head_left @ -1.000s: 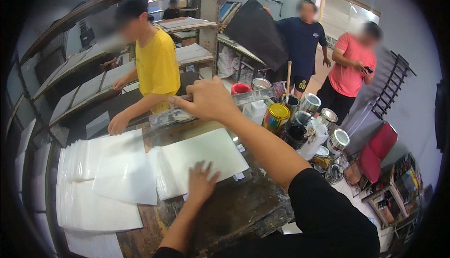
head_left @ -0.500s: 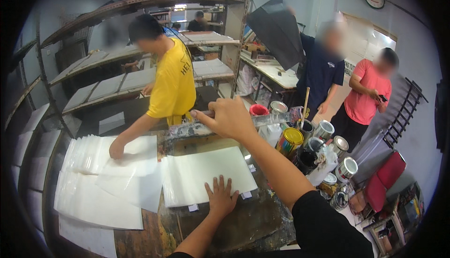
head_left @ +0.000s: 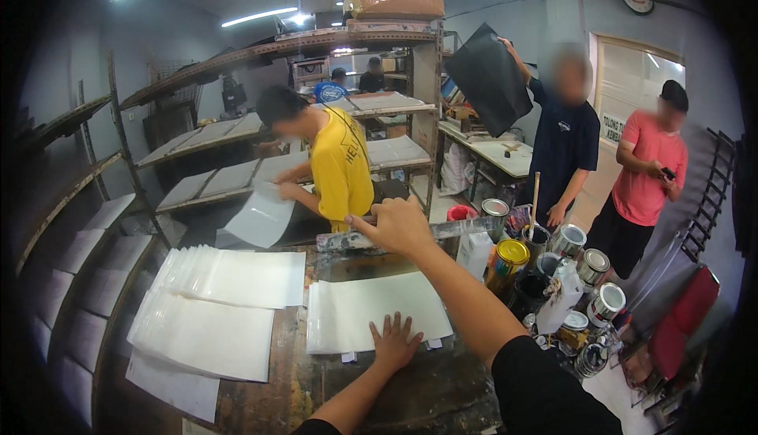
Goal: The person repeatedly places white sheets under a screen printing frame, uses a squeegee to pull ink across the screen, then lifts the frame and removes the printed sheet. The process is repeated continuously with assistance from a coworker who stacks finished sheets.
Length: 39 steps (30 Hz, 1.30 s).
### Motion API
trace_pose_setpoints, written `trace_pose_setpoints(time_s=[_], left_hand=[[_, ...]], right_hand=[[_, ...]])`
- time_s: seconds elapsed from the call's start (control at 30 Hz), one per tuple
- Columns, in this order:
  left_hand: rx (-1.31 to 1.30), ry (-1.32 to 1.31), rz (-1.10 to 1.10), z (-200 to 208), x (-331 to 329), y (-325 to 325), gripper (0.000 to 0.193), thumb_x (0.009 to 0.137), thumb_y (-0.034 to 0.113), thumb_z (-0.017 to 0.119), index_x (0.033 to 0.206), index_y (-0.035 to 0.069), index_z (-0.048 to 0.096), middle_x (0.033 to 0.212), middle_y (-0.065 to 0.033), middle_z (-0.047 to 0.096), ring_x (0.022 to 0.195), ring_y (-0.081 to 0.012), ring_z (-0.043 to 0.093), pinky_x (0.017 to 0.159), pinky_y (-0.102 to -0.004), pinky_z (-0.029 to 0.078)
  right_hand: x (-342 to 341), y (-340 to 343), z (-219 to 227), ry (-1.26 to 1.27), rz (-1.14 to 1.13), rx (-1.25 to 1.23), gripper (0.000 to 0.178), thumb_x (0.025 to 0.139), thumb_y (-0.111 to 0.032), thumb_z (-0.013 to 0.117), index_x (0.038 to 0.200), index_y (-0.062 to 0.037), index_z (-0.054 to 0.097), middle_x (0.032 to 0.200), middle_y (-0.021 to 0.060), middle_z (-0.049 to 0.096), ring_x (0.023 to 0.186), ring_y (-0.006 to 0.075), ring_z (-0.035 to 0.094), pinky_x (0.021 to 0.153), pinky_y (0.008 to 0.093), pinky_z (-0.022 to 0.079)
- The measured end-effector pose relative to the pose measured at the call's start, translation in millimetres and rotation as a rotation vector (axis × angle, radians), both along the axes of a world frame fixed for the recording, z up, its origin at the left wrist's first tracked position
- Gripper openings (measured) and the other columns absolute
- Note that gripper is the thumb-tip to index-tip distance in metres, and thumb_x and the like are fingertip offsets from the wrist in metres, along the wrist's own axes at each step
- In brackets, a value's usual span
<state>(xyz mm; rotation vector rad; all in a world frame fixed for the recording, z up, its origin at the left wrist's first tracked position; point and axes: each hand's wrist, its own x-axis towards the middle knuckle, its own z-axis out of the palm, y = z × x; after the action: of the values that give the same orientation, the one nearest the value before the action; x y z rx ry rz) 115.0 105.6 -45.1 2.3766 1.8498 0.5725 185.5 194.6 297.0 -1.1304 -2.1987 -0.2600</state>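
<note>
My left hand (head_left: 394, 346) lies with fingers spread on the front edge of a white sheet (head_left: 355, 313) on the dark table. Small white tabs (head_left: 348, 357) stick out below that edge. Above the sheet's far side, my right hand (head_left: 401, 226) is closed on a long paint-stained bar (head_left: 462, 229), its thumb pointing left. The bar resembles the edge of a printing frame; the rest of it is hard to make out. Left of the sheet lie layered stacks of white sheets (head_left: 205, 340). A co-worker in yellow (head_left: 341, 163) holds a white sheet (head_left: 260, 215) beyond them.
Paint cans (head_left: 508, 261), one holding a stick (head_left: 536, 198), crowd the right side. Racks (head_left: 197, 190) with sheets stand behind and left. One person (head_left: 562, 139) raises a black sheet (head_left: 489, 80); another (head_left: 650, 155) holds a phone. A red chair (head_left: 685, 324) is at right.
The co-worker in yellow has lifted a white sheet off the left stacks and turned toward the rack with it. My view has tilted up and left. My hands keep their places on the sheet and bar.
</note>
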Motion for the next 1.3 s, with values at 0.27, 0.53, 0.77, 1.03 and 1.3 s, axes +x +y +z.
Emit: trace_pose_setpoints(time_s=[0.27,0.53,0.77,1.03,1.3], left_hand=[[0.056,0.029,0.062,-2.5,11.5,-0.6,0.079,0.106,0.068,0.041,0.161,0.011,0.049,0.172,-0.0221,0.033,0.161,-0.045,0.024,0.123,-0.0763,0.003],[0.055,0.143,0.076,1.5,11.8,-6.9,0.081,0.105,0.069,0.04,0.166,0.015,0.041,0.173,-0.0209,0.032,0.161,-0.0445,0.026,0.123,-0.0757,0.009],[0.029,0.182,0.083,8.9,11.0,-10.7,0.079,0.105,0.068,0.043,0.166,0.018,0.042,0.173,-0.0205,0.033,0.159,-0.0452,0.029,0.122,-0.0763,0.011],[0.054,0.116,0.083,8.2,10.9,-10.6,0.076,0.106,0.063,0.045,0.164,0.015,0.045,0.172,-0.0207,0.035,0.159,-0.0447,0.029,0.123,-0.0753,0.012],[0.002,0.017,0.078,20.5,14.9,-11.1,0.075,0.106,0.062,0.045,0.164,0.015,0.044,0.173,-0.021,0.031,0.162,-0.0435,0.022,0.126,-0.0721,0.005]], right_hand=[[1.1,-0.2,-4.2,-0.02,-0.023,0.075,0.08,0.1,-0.074,0.049,0.08,-0.0042,0.082,0.071,0.0159,0.071,0.07,0.0324,0.068,0.083,0.0489,0.043],[2.0,0.3,-6.9,0.004,0.025,0.025,0.079,0.1,-0.075,0.048,0.082,-0.0063,0.083,0.07,0.0161,0.07,0.073,0.0323,0.067,0.083,0.0477,0.042],[0.7,4.1,-7.1,-0.003,0.026,0.029,0.08,0.1,-0.075,0.047,0.088,-0.0042,0.082,0.072,0.0167,0.071,0.071,0.0336,0.067,0.084,0.0492,0.042],[-3.6,17.1,-14.6,0.015,0.047,0.057,0.081,0.1,-0.076,0.045,0.088,-0.0056,0.083,0.079,0.0167,0.075,0.077,0.0337,0.071,0.088,0.05,0.043],[-3.4,23.9,12.2,-0.117,-0.021,-0.099,0.09,0.099,-0.083,0.037,0.087,-0.006,0.082,0.08,0.0146,0.074,0.079,0.0317,0.071,0.086,0.049,0.042]])
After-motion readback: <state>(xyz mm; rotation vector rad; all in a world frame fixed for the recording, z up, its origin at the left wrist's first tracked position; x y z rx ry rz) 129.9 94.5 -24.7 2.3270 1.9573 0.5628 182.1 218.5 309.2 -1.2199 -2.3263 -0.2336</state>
